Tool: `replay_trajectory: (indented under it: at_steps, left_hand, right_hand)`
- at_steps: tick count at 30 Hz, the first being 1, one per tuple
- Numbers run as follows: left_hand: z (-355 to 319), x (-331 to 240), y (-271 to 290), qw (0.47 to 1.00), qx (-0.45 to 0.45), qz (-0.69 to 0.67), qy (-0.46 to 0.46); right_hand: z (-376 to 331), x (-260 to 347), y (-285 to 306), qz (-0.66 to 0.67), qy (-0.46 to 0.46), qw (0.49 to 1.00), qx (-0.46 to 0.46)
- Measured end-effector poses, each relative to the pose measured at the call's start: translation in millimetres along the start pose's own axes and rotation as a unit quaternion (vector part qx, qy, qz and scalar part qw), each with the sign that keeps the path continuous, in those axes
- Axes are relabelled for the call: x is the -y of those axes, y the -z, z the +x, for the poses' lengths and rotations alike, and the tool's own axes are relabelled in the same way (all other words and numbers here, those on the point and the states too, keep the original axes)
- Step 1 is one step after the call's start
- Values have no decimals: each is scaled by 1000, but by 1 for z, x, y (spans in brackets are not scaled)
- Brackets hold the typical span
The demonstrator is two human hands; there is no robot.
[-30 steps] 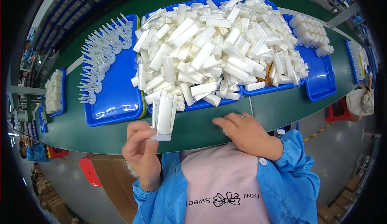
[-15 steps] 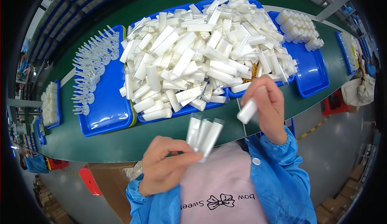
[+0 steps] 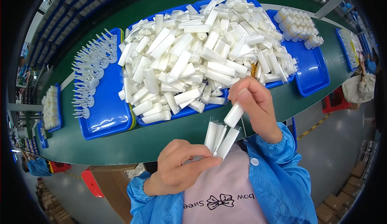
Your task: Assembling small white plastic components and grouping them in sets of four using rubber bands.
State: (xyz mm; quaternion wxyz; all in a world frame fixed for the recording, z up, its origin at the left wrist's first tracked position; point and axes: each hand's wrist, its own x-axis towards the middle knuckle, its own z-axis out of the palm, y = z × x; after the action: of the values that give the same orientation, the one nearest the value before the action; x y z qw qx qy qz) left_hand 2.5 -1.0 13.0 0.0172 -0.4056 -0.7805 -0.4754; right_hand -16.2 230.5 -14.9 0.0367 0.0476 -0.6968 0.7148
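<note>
Low in front of my body, my left hand pinches the lower ends of three white pieces in clear plastic sleeves, fanned out with their sleeve ends upward. Just above them my right hand grips a single white piece between thumb and fingers. Its lower end is close to the tops of the fanned sleeves; whether they touch I cannot tell. Beyond both hands lies a large heap of similar white sleeved pieces, spilling over the blue trays under it.
A blue tray at the left carries rows of clear, syringe-like plastic parts. Another blue tray at the right holds banded white bundles. Thin yellow bands show in the heap. The green table has its near edge before me.
My left hand has moved right and a little up with its fanned pieces. My right hand has shifted left, bringing its white piece close above them.
</note>
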Motion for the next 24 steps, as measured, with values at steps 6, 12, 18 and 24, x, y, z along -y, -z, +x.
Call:
replay_trajectory:
  at_steps: [6, 12, 18, 24]
  left_hand:
    - [-1, 1, -1, 1000, 7, 16, -9]
    - [1, -1, -4, 998, -6, 55, -26]
    - [-9, -2, -11, 988, -123, 91, 0]
    - [-5, 16, -17, 994, -75, 22, 80]
  right_hand:
    - [-1, -1, -5, 16, -11, 999, 29]
    - [-6, 7, -16, -60, 30, 990, 122]
    - [-16, 13, -23, -162, 113, 974, 107]
    - [-19, 15, -24, -295, 138, 941, 91]
